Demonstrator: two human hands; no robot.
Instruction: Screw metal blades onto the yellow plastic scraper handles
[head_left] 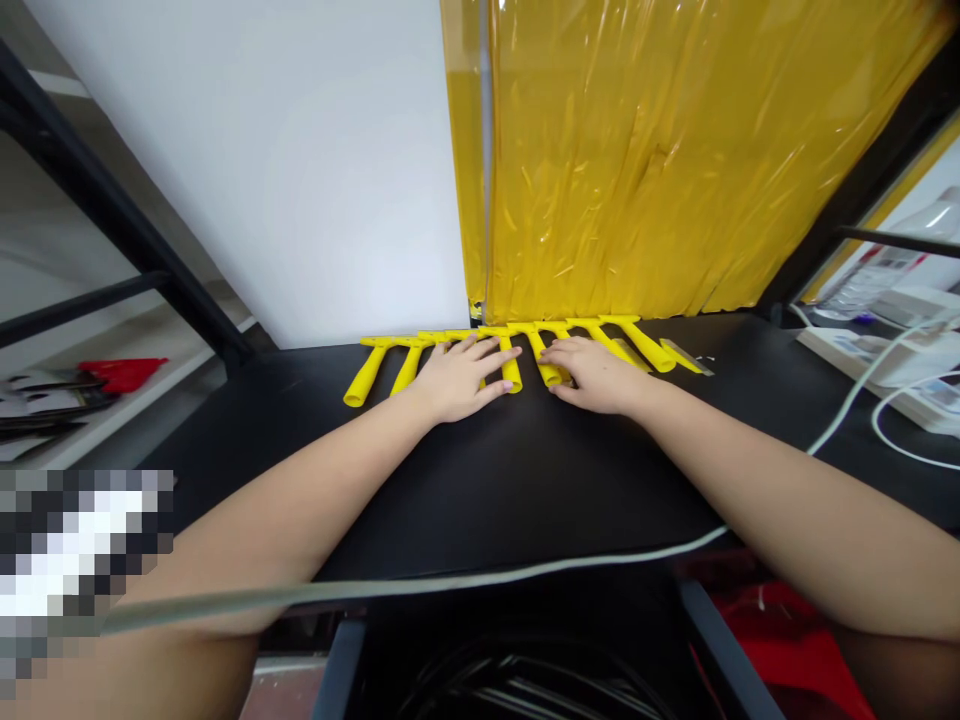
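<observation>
Several yellow T-shaped scrapers, squeegee-like with round hollow handles, lie side by side in a row on the black tabletop. Their crossbars are toward the back and the handle ends point at me. My left hand lies over the middle-left scrapers, fingers spread, the fingertips by one yellow handle. Right of it, my right hand rests across the neighbouring scrapers, thumb and fingers apart about a handle end. Both palms hide parts of the row. At its right end lies a flat yellow piece with a clear tip.
Behind the row stand a white panel and a yellow film-covered panel. White boxes and power strips with cables sit at the right. A pale cable crosses the table's front edge. Shelves with a red item are at the left.
</observation>
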